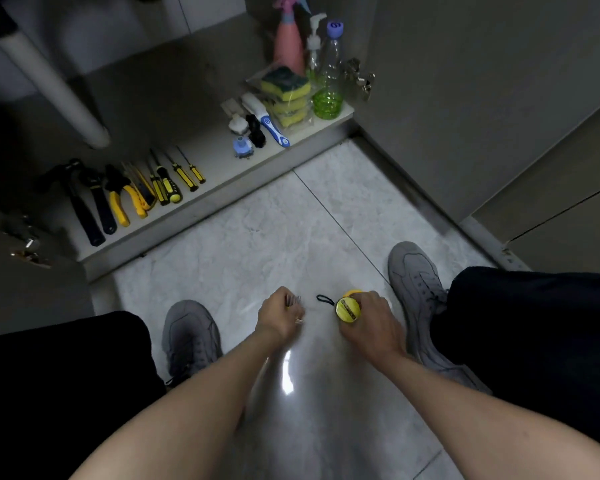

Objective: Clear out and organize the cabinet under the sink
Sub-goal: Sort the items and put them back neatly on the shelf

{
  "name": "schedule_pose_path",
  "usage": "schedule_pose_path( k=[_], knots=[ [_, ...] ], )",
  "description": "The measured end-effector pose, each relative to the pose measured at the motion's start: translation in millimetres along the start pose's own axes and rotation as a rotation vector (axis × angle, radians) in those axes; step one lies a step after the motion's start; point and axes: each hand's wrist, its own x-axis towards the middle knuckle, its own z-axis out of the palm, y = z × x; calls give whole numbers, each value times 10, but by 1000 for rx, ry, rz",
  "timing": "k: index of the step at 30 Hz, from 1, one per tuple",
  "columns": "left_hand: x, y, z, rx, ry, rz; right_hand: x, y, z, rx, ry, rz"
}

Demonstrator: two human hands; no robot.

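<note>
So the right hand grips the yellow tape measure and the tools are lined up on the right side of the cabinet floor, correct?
Not quite. The head view shows the tools lined up on the left side of the cabinet floor; the right side holds sponges and bottles. The right hand does grip the yellow tape measure.

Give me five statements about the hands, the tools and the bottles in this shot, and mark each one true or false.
1. The right hand grips a yellow tape measure. True.
2. The left hand is flat and open. False: its fingers curl round small metal pieces.
3. The screwdrivers lie in a row on the cabinet floor. True.
4. The sponges sit on the floor tiles between the shoes. False: they are stacked inside the cabinet, beside the bottles.
5. The pink spray bottle lies on its side. False: it stands upright.
</note>
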Motion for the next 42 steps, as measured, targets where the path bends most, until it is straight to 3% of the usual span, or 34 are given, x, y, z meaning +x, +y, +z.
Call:
schedule_pose_path(
  k=[6, 13, 17, 21, 26, 33, 38, 42],
  knots=[
    [136, 1128, -1287, 102, -59, 182, 773, -1119, -956, 0, 91, -298],
    [-26, 2223, -2701, 260, -8, 303, 1279, -2708, -2258, -468, -21, -692],
    [47, 2472, -3079, 237, -7, 302, 1389, -3242, -2583, -533, -3, -752],
    [380, 2373, -3061, 258, -9, 276, 1560, -3219, -2259, -260, 21, -640],
    [1094, 2059, -2929, 282, -5, 176, 1937, -2877, -1220, 77, 13, -426],
    [2123, 1779, -2958, 361, 80, 259, 2446, -2739, 70, 268, 1, -263],
    [2589, 1808, -3175, 654, -158, 384, 2547, -2754, 430, 185, -3, -334],
    [2811, 1818, -3209, 796, -323, 378, 2523, -2786, 577, 119, -9, -381]
  ],
)
